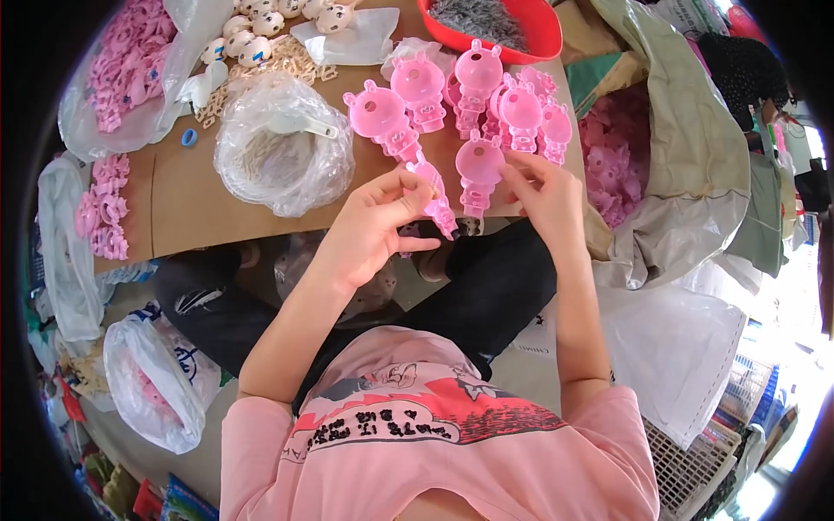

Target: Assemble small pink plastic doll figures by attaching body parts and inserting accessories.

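My left hand (380, 224) pinches a pink plastic rabbit-figure shell (434, 193), turned nearly edge-on, at the front edge of the table. Thumb and forefinger close on it while the lower fingers stand out loosely. Just to the right, another rabbit-figure shell (479, 168), hollow with a round hole in its head, is pinched at its right side between the fingertips of my right hand (547, 193). Beyond both hands, several similar pink shells lie in a loose cluster, among them a wide-headed one (380, 113) and a taller one (478, 73).
A plastic-lined tub (233, 148) with a pale scoop (300, 127) stands left of the shells. Behind are cream figure heads (254, 50) and a red basin (549, 35) of grey pieces. Pink parts fill a bag (130, 65) at left and a sack (699, 152) at right.
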Tool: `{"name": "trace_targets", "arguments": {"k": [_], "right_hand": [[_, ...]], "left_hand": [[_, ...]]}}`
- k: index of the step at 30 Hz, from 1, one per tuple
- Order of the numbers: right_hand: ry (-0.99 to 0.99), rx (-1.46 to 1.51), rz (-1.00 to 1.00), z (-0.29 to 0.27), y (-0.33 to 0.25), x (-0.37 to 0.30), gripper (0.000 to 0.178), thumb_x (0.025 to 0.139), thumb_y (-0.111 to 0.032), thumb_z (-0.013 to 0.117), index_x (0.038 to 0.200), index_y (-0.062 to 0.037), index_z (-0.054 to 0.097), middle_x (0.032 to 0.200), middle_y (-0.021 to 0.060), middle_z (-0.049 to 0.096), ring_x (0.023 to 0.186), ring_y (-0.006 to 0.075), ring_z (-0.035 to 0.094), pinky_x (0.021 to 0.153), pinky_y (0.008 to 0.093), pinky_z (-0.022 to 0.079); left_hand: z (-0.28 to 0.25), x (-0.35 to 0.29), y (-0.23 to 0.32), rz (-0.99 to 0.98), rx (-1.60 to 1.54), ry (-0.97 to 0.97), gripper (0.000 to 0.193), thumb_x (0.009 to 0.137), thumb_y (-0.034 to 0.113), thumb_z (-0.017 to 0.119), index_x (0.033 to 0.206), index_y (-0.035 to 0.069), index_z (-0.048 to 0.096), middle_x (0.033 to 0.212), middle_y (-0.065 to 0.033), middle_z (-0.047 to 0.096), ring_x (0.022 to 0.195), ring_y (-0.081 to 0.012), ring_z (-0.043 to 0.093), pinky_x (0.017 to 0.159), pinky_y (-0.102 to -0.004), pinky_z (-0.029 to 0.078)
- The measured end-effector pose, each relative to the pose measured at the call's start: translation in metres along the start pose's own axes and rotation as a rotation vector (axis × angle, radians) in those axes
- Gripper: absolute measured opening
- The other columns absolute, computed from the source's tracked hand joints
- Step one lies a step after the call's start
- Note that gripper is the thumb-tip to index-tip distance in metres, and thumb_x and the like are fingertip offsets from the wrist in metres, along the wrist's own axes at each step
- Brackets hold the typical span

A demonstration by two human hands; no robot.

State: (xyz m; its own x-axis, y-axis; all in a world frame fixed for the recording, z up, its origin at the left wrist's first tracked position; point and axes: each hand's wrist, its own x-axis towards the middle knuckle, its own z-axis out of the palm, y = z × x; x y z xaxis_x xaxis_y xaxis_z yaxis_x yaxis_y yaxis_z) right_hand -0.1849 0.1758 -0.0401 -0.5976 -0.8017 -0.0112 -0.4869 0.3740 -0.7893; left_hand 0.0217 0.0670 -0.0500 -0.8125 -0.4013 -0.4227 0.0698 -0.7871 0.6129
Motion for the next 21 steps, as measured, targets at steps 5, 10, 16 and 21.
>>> {"name": "trace_targets", "arguments": {"k": [5,10,16,21], "right_hand": [[-0.278,0.087,0.108,-0.028,-0.024,-0.025,0.018,0.083,-0.015,0.069,0.095,-0.0011,0.069,0.065,0.0073,0.064,0.052,0.0091,0.057,0.051,0.0246,0.046],[-0.440,0.018,-0.229,0.012,-0.030,-0.044,0.036,0.078,-0.013,0.074,0.113,-0.0126,0.066,0.066,0.0037,0.062,0.052,0.0097,0.052,0.052,0.0250,0.045],[-0.112,-0.284,-0.372,0.050,-0.006,-0.036,0.028,0.079,-0.026,0.073,0.103,-0.0113,0.068,0.063,0.0103,0.062,0.054,0.0233,0.061,0.052,0.0340,0.048],[-0.271,0.139,-0.094,0.028,-0.033,-0.040,0.027,0.084,-0.015,0.071,0.109,-0.0066,0.067,0.068,0.0032,0.062,0.057,0.0081,0.058,0.053,0.0238,0.045]], "left_hand": [[0.008,-0.010,0.012,-0.029,0.276,0.091,0.008,0.091,0.022,0.063,0.092,0.015,0.061,0.100,0.0072,0.057,0.089,-0.0092,0.056,0.084,-0.0399,0.048],[0.003,-0.001,0.008,-0.075,-0.022,-0.088,0.009,0.090,0.021,0.064,0.090,0.013,0.063,0.110,0.0014,0.060,0.090,-0.0079,0.055,0.086,-0.0369,0.044],[0.005,-0.025,0.011,0.068,0.230,0.091,0.009,0.088,0.014,0.065,0.089,0.005,0.066,0.137,-0.0093,0.049,0.096,-0.0072,0.055,0.087,-0.0273,0.042],[0.002,-0.040,0.009,0.084,0.242,-0.005,0.008,0.087,0.012,0.065,0.089,0.003,0.065,0.128,-0.0076,0.053,0.099,-0.0096,0.055,0.090,-0.0271,0.041]]}}
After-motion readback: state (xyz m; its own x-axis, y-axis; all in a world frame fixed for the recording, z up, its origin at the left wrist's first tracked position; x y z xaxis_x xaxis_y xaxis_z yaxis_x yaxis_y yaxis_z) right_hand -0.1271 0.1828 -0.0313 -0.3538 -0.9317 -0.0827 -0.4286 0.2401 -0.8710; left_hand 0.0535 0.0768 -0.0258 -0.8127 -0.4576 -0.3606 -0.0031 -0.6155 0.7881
